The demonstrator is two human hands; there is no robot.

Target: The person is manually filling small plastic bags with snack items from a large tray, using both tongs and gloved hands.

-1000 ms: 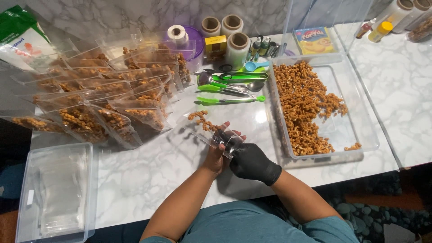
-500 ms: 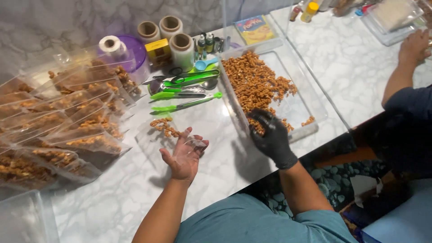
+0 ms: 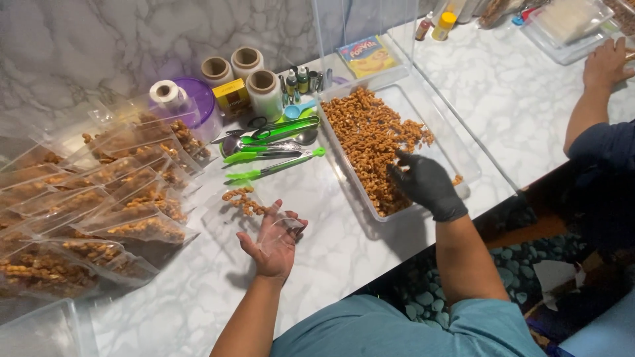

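My bare left hand [image 3: 272,243] lies palm up on the marble counter and holds the mouth of a clear plastic pouch [image 3: 246,210] with a few brown snack pieces at its far end. My right hand [image 3: 424,183], in a black glove, reaches down into the clear plastic bin [image 3: 463,155], fingers curled over the heap of brown curly snacks [image 3: 370,135]. Whether it has snacks in its grasp is hidden.
Several filled clear pouches [image 3: 99,198] lie in rows at the left. Green tongs [image 3: 274,165], spoons and scissors sit behind the pouch, with film rolls [image 3: 263,89] and a purple tub [image 3: 198,99] beyond. Another person's arm [image 3: 595,86] rests on the counter at the right.
My gloved right hand left the pouch and moved right into the snack bin, then slightly farther in. My left hand stays holding the pouch open. The view swung right.
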